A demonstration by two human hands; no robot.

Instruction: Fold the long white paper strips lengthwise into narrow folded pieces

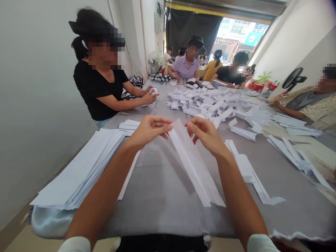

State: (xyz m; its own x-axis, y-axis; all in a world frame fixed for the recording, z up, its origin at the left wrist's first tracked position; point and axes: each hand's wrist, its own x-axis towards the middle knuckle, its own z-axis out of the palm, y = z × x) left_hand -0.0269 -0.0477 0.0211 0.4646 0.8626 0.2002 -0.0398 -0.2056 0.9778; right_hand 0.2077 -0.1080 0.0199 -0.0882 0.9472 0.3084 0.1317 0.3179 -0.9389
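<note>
A long white paper strip, creased along its length, slants from between my hands down toward the table's near edge. My left hand pinches its upper left corner between thumb and fingers. Close to the strip's upper right edge is my right hand, its fingers curled and slightly apart, with nothing visible between them. A stack of flat white sheets lies to the left of my left forearm. Folded white strips rest to the right of my right hand.
A large pile of folded white paper pieces covers the far middle of the grey table. A person in black works at the left edge; other people sit along the far and right sides. More strips lie at right.
</note>
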